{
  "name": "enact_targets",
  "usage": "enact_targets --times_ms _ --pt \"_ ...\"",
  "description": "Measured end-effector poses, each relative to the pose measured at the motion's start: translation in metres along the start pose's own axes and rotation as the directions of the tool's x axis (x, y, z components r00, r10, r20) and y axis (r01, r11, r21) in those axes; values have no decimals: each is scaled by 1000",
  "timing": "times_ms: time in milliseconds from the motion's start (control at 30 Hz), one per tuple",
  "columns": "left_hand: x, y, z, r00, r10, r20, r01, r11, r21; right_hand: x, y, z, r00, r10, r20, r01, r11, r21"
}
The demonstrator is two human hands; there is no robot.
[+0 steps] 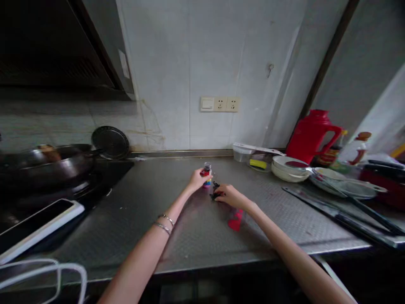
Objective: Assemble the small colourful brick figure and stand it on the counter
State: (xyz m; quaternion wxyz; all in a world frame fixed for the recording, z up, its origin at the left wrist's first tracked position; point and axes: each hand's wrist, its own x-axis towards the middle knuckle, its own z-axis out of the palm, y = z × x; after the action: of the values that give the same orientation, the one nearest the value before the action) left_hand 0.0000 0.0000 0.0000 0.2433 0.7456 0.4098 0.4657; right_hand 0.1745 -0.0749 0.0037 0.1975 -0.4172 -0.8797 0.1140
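My left hand [198, 180] is closed around a small clear bottle [207, 166] that stands upright on the metal counter [152, 202]. Red, yellow, blue and pink bands of colour show on or inside the bottle, and its top looks uncovered. Just to the right, my right hand [227, 194] has its fingers curled down onto a little heap of dark pieces [215, 195]; what these are is too small to tell. Below my right wrist lies a flat see-through item with red shapes [235, 220], partly hidden by the forearm.
To the left are a wok [53, 164] on the stove and a white-edged device [41, 228]. At the right stand a red thermos jug [311, 135], bowls [289, 171], a clear tub [243, 153] and long dark utensils [319, 207]. A tiled wall closes the back.
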Motion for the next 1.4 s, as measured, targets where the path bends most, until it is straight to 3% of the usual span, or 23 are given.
enact_targets --times_ms 333,600,767,900,1000,1200,1400 --pt "0 -3 1 1000 -1 1 1 997 -73 -7 -12 -3 1000 19 5 -18 986 -166" --pt "0 -5 1 1000 8 15 -6 995 -102 0 -9 -16 978 50 -203 -28 994 108" --pt "0 -4 1 1000 -9 2 9 994 -107 11 -2 -29 930 97 -354 -20 976 216" --pt "0 -3 1 999 -36 -4 35 991 -129 30 5 -43 885 169 -435 -57 964 259" --pt "0 -2 2 999 -35 -4 34 991 -131 47 7 -59 873 120 -473 -34 982 185" --pt "0 -4 2 1000 -24 -1 24 996 -81 79 1 -80 919 -28 -393 30 1000 -3" --pt "0 -3 0 1000 2 10 -2 999 -51 102 1 -83 968 -32 -248 14 997 -70"
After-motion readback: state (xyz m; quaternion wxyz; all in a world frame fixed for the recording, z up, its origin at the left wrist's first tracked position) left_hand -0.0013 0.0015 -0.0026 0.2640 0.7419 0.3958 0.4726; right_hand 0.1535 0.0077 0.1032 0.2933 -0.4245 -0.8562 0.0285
